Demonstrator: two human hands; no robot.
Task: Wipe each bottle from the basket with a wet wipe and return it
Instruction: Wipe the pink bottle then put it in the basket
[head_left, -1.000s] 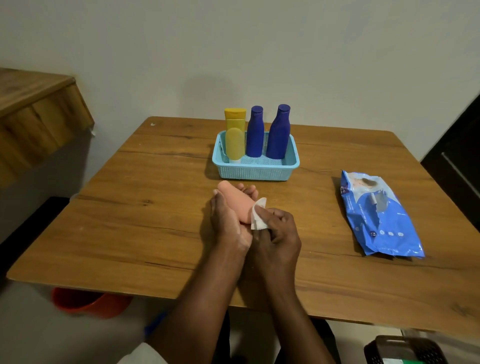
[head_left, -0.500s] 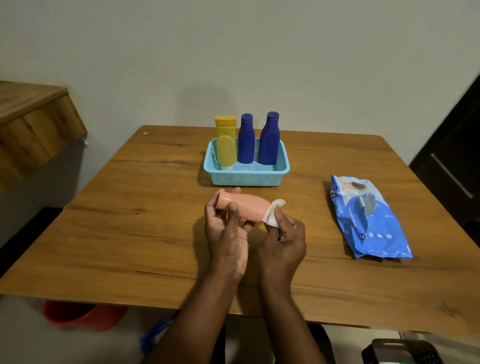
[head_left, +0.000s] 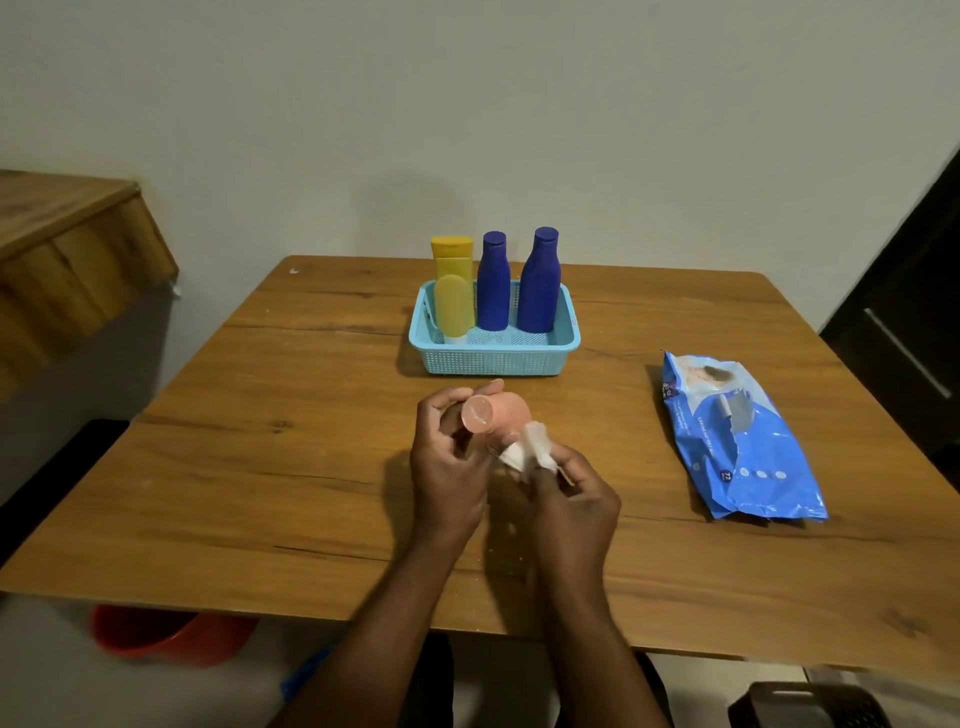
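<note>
My left hand (head_left: 449, 467) grips a small peach-pink bottle (head_left: 498, 411) above the table, its round cap end turned toward me. My right hand (head_left: 574, 501) pinches a white wet wipe (head_left: 527, 449) against the bottle's lower right side. Behind them sits a light blue basket (head_left: 493, 356) holding two upright dark blue bottles (head_left: 493, 283) (head_left: 540, 283), a yellow bottle (head_left: 453, 257) at the back left and a yellow tube (head_left: 454, 306) in front of it.
A blue wet-wipe pack (head_left: 737, 441) lies on the wooden table (head_left: 260, 467) to the right. A wooden ledge (head_left: 62, 260) juts out at the left. A red bucket (head_left: 166, 634) stands under the table's near edge, and a dark door (head_left: 914, 338) is at the right.
The pink bottle has been turned from lying sideways to pointing its cap end at me. The wipe has shifted along it to the lower right side. The camera view has shifted slightly.
</note>
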